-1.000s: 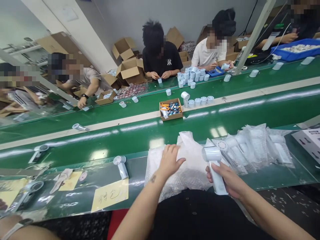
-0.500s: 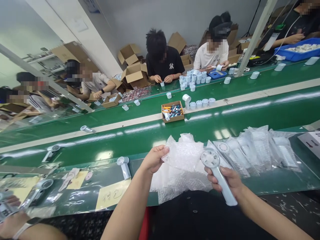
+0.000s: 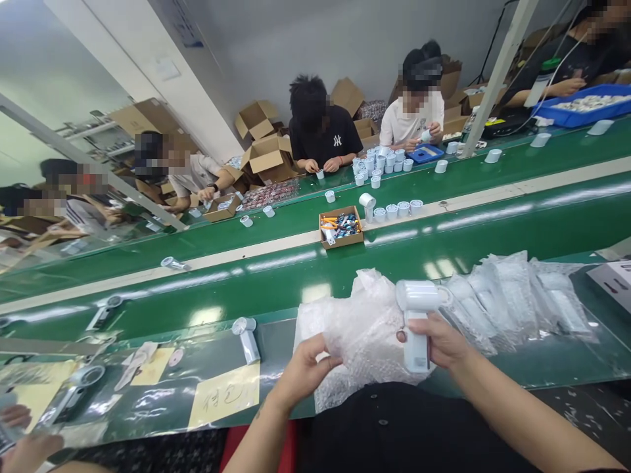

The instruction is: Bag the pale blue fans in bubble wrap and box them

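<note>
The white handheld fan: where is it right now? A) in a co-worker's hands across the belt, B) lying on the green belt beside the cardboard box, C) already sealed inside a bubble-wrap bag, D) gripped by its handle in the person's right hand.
D: the right hand grips the handle of the white handheld fan, its head up, beside the bubble-wrap bag that the left hand holds.

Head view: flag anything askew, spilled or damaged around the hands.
Nothing stands out. The right hand holds a white handheld fan upright, the left hand pinches a bubble-wrap bag, and bagged fans lie overlapped beside them.
</note>
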The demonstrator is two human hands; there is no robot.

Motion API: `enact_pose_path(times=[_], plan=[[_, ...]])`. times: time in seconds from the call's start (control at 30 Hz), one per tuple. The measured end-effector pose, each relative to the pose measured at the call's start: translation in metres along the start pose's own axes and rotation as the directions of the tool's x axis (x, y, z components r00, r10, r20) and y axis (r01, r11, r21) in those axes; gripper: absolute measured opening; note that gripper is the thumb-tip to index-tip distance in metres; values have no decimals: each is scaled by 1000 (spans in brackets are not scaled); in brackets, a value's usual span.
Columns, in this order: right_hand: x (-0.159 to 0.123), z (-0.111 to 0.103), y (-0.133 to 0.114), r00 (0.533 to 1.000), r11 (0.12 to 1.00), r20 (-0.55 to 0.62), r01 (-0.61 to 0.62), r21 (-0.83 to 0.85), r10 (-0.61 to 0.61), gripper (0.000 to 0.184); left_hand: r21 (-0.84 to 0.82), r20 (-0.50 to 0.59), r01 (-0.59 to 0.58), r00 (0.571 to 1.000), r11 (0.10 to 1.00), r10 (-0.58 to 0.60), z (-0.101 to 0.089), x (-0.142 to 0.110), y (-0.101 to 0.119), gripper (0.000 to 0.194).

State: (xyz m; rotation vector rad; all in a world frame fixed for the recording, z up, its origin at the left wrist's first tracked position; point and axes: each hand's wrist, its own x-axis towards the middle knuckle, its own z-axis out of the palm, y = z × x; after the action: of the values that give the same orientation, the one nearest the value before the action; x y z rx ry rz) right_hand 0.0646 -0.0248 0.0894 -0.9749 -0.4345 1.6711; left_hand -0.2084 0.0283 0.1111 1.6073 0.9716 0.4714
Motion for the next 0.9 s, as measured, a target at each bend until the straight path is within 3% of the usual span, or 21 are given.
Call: enact_pose_path(times=[0.07,0.1,0.17,0.23,0.27,0.3,0.37,0.43,0.5,0.57,0.63,0.7,0.77,0.8,0.83,0.9], plan=[[-4,5,-16,985,925,56,174,-338,-165,44,210,108,-15,994,978,-8,-14,-9,1,14],[-7,9,-25,957,814,161,290,-504,-241,46,244,120,1,992,970,-31,-23,-10,4,13],[-15,21,-43,838,463,458,546,-699,-296,48,155,-50,29,999,987,-22,-42,-4,17,17],[-21,36,-55,702,95,690,710,-698,-175,47,-63,-344,-53,939,997,28,-56,7,40,35],[-22,44,-59,650,-47,755,754,-655,-92,48,-141,-417,-106,908,984,38,-59,14,54,44],[-23,50,-61,607,-154,795,784,-601,-14,51,-180,-395,-118,918,977,37,-58,20,67,49],[-20,59,-61,534,-295,840,821,-488,95,55,-129,-103,5,994,992,-18,-49,29,90,43],[-15,61,-59,484,-371,864,835,-406,142,56,-10,187,146,972,989,-141,-35,34,102,29],[-13,56,-59,483,-398,869,822,-407,111,57,-24,259,228,942,973,-215,-25,37,102,23],[-15,48,-59,539,-349,842,786,-511,-20,58,-117,94,239,969,964,-229,-23,40,94,22],[-23,42,-57,664,-145,726,713,-687,-178,53,-93,-236,144,958,985,-162,-23,43,83,20],[-35,40,-50,829,235,514,557,-796,-221,41,94,-526,39,850,995,16,-19,45,73,18],[-46,43,-40,936,614,346,312,-725,-67,43,272,-626,6,761,962,172,-6,46,66,19],[-50,45,-34,948,732,316,186,-656,42,52,310,-628,5,752,951,201,3,46,63,20],[-53,46,-29,939,796,314,81,-600,142,63,317,-614,2,762,948,204,12,46,61,20],[-56,49,-19,900,841,342,-47,-540,269,74,304,-549,-22,813,952,194,29,45,58,17]])
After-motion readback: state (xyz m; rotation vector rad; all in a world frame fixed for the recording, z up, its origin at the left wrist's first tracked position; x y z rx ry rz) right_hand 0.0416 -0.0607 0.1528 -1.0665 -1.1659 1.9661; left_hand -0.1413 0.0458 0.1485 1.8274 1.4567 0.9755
